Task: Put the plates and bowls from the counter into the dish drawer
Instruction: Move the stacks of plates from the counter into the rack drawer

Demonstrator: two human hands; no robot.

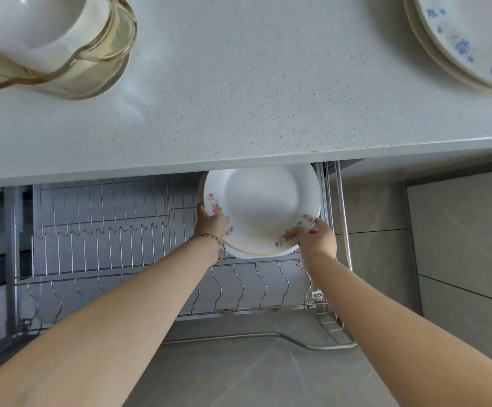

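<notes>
Gold-coloured bracelet (209,237), one, on the left wrist. Two bare forearms reach forward and down into the open drawer (343,224).

Left hand (209,221): grips the left rim of the flowered plates (262,207), fingers out of sight behind them. Right hand (316,236): fingers curled over the lower right rim, pinching it. Both hands are holding the same stack.

Flowered plates: white, pink and green flower print near the rim. At least two rims show at the lower edge; exact count cannot be told. The stack is tilted, face toward the camera, at the right end of the drawer, over the wire rack (106,230). Whether it rests on the wires cannot be told.

Wire rack: steel, one row of wavy dividers (238,286) at the front and rows of straight ones behind. No dishes show in the slots to the left of the stack.

Tabletop (238,98): pale speckled stone. Its front edge overhangs the drawer and hides the upper rim of the held stack.

On the tabletop, far left: one white bowl (42,22) nested in amber glass bowls (103,54) with wavy rims, at least two, cut off by the frame. Far right: blue-flowered plates (473,39), stacked, at least two rims visible, also cut off. The two groups sit well apart.
</notes>
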